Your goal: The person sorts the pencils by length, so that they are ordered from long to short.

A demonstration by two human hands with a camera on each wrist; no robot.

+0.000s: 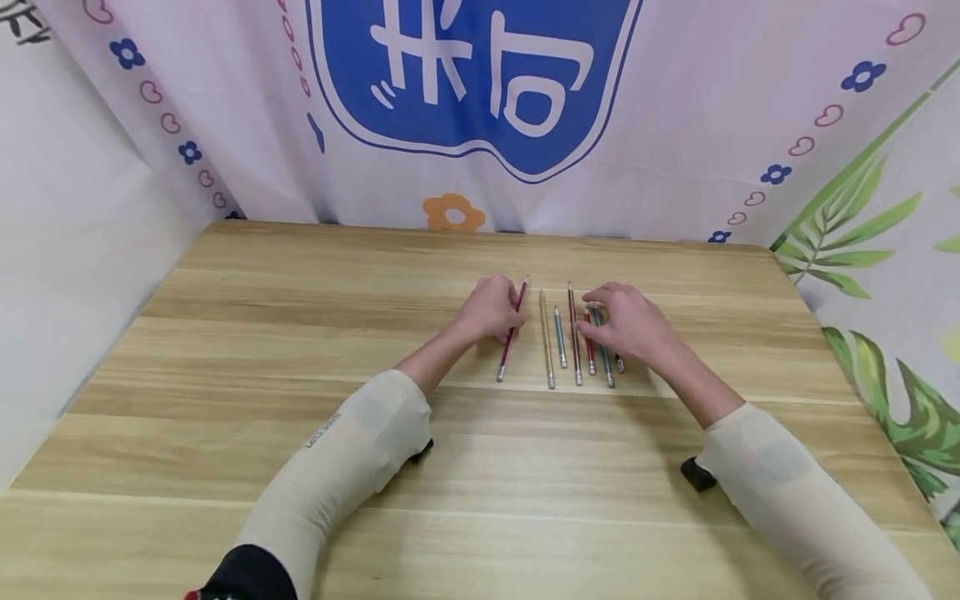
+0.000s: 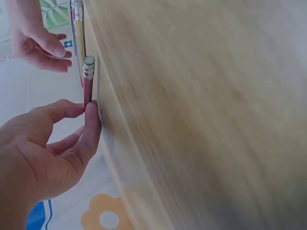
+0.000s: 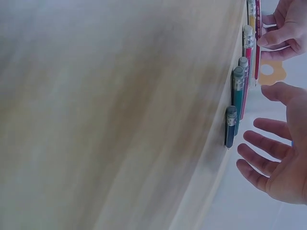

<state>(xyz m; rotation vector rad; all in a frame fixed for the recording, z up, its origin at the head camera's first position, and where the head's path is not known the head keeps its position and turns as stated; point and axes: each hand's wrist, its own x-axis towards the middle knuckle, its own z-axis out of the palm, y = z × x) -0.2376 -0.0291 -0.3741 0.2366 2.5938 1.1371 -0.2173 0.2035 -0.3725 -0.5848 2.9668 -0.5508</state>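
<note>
My left hand pinches a long red pencil between thumb and fingers, at the left end of a row of pencils. In the left wrist view its eraser end points up past the fingertips. To its right lie a yellow pencil, a short light-blue pencil and a dark red pencil. Over the right part of the row hovers my right hand, fingers spread and holding nothing. Beneath it are a short red pencil, a teal pencil and a short dark pencil, partly hidden in the head view.
The pencils lie on a wood-grain table, erasers toward me. A printed cloth with a blue emblem hangs along the far edge. Leaf-patterned cloth borders the right side, and white cloth the left.
</note>
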